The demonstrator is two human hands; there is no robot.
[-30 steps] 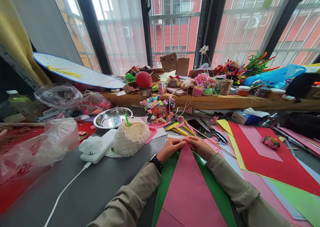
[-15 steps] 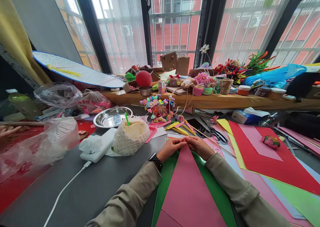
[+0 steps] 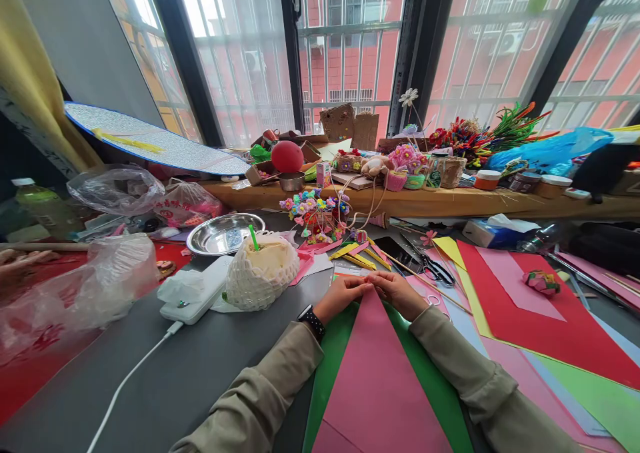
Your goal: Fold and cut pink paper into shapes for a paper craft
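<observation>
A large sheet of pink paper [image 3: 381, 380], folded to a long point, lies over a green mat [image 3: 330, 353] in front of me. My left hand [image 3: 346, 293] pinches the far tip of the paper from the left, a dark watch on its wrist. From the right, my right hand [image 3: 399, 292] pinches the same tip, its fingertips meeting those of the left hand. The fingers cover the very end of the point. Just beyond the hands lie folded yellow and pink paper strips [image 3: 356, 256].
Left of my hands stand a coconut in white foam net [image 3: 263, 273], a steel plate [image 3: 200, 236] and a white power bank [image 3: 200, 300] with a cable. Scissors [image 3: 434, 266], a thin stick and coloured sheets [image 3: 565, 306] lie right. Another person's hand [image 3: 23, 260] shows far left.
Almost nothing differs. Both hands keep their grip at the paper's tip, with only a slight shift of the fingers. At far left, the other person's hand has moved slightly.
</observation>
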